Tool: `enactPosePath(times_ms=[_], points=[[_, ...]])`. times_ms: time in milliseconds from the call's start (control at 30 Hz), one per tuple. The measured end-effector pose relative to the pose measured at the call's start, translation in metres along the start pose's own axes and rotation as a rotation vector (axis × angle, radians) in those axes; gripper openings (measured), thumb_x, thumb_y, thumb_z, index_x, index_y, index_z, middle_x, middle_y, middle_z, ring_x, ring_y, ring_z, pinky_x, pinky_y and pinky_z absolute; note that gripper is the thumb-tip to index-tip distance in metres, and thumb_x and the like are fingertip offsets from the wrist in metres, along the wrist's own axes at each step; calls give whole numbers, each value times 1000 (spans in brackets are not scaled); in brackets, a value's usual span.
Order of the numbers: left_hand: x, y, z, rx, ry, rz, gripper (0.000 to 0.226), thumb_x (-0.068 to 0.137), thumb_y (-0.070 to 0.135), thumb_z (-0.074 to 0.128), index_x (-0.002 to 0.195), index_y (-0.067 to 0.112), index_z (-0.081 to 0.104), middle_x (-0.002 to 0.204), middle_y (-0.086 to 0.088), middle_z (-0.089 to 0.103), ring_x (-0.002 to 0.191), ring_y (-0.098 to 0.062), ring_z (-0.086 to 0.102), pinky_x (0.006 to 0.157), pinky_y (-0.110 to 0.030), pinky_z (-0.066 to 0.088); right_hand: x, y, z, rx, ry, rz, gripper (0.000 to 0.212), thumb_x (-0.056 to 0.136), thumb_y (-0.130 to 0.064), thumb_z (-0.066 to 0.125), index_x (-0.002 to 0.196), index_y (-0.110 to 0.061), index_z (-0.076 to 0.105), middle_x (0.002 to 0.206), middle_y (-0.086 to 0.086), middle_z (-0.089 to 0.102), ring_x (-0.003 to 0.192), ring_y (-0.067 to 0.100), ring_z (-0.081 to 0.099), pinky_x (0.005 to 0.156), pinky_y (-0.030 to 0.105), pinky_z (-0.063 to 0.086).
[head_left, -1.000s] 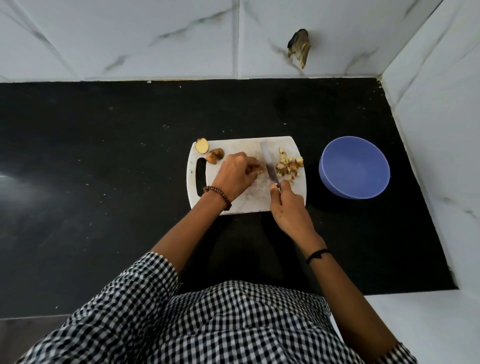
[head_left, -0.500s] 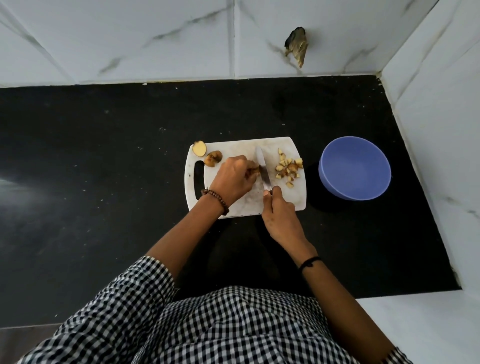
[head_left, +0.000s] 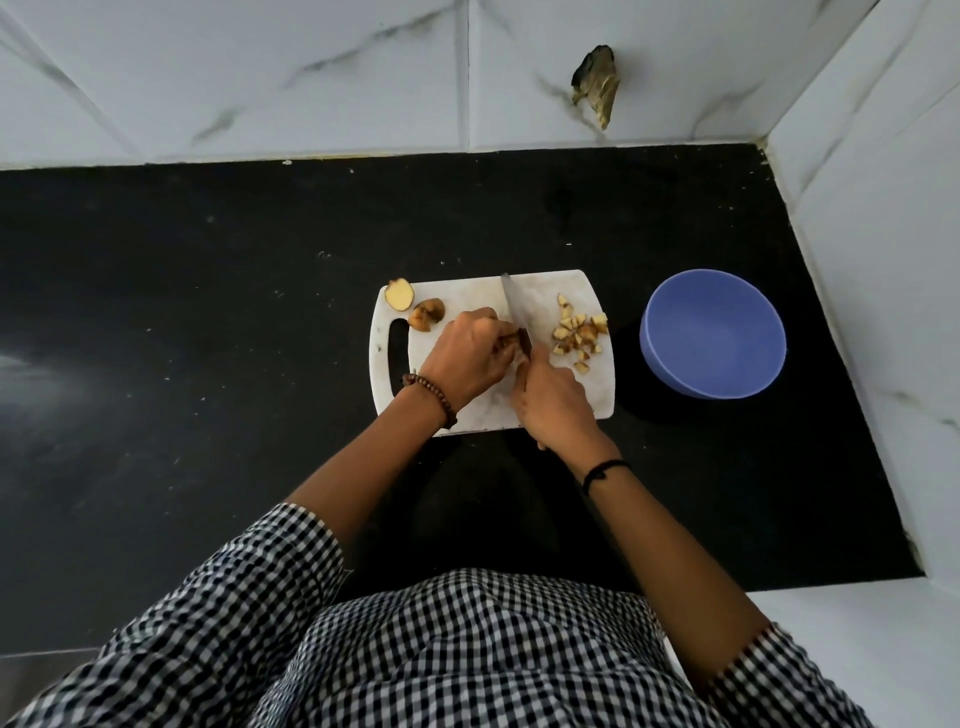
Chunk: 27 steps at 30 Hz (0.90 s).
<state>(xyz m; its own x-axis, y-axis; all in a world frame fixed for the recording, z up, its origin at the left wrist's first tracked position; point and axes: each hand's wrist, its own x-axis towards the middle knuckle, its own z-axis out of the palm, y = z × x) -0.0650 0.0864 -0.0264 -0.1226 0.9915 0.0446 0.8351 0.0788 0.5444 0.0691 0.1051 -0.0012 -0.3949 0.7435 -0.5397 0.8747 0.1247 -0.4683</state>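
Observation:
A white cutting board lies on the black counter. My left hand holds a small brown piece of potato down on the board, mostly hidden under the fingers. My right hand grips the handle of a knife, whose blade points away from me and lies right beside the held piece. A pile of diced pieces sits on the board's right side. A potato end slice and another chunk lie at the board's upper left.
A blue bowl stands on the counter just right of the board. White marble-tiled walls close in the back and right. A dark ragged mark shows on the back wall. The black counter stretches left.
The knife has moved left from the diced pile to the piece under my left hand. My right hand has followed it leftward, close against my left hand.

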Motion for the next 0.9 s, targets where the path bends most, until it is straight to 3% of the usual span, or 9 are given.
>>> enactPosePath(times_ms=[67, 200, 333, 467, 600, 767, 900], points=[[0, 1, -1, 2, -3, -5, 23, 87, 13, 61, 107, 7, 72, 87, -9, 65, 75, -22, 62, 68, -39, 55, 2, -3, -2, -64, -18, 22, 41, 104, -39, 32, 139, -19, 28, 110, 13, 60, 79, 34, 68, 69, 47, 59], [-3, 3, -2, 4, 8, -17, 23, 89, 13, 60, 108, 7, 71, 89, -9, 65, 76, -21, 61, 70, -37, 55, 3, -1, -2, -80, -70, 38, 37, 102, -41, 33, 133, -20, 30, 106, 12, 61, 86, 35, 68, 79, 52, 58], [-3, 4, 0, 17, 11, -17, 25, 90, 15, 58, 110, 7, 71, 90, -10, 65, 77, -22, 61, 71, -38, 54, -8, 6, -5, -29, -124, 25, 24, 104, -37, 30, 123, -23, 32, 95, 12, 61, 64, 31, 70, 70, 51, 61], [-3, 4, -1, 27, 13, -30, 24, 91, 17, 57, 108, 7, 71, 89, -10, 63, 77, -22, 60, 71, -39, 54, -28, 18, -4, -19, -163, 11, 23, 104, -34, 31, 118, -16, 33, 92, 14, 63, 60, 32, 70, 64, 51, 61], [-4, 5, 0, 28, 23, -39, 25, 91, 18, 56, 109, 8, 71, 90, -10, 65, 79, -23, 61, 72, -38, 54, -47, 27, -4, -13, -198, 20, 23, 106, -36, 30, 117, -16, 35, 93, 13, 61, 61, 27, 68, 57, 43, 60], [-4, 5, 2, 38, 43, -32, 22, 89, 16, 57, 102, 9, 73, 86, -10, 65, 79, -24, 61, 73, -39, 52, -66, 38, -12, -19, -214, 22, 26, 106, -38, 28, 118, -17, 37, 93, 12, 59, 56, 21, 62, 44, 28, 48], [-4, 4, 2, 35, 41, -38, 23, 88, 18, 60, 106, 11, 72, 90, -8, 65, 83, -21, 59, 74, -33, 51, -78, 47, -16, -60, -186, 13, 31, 106, -41, 27, 121, -18, 41, 91, 8, 60, 57, 18, 61, 40, 23, 42]])
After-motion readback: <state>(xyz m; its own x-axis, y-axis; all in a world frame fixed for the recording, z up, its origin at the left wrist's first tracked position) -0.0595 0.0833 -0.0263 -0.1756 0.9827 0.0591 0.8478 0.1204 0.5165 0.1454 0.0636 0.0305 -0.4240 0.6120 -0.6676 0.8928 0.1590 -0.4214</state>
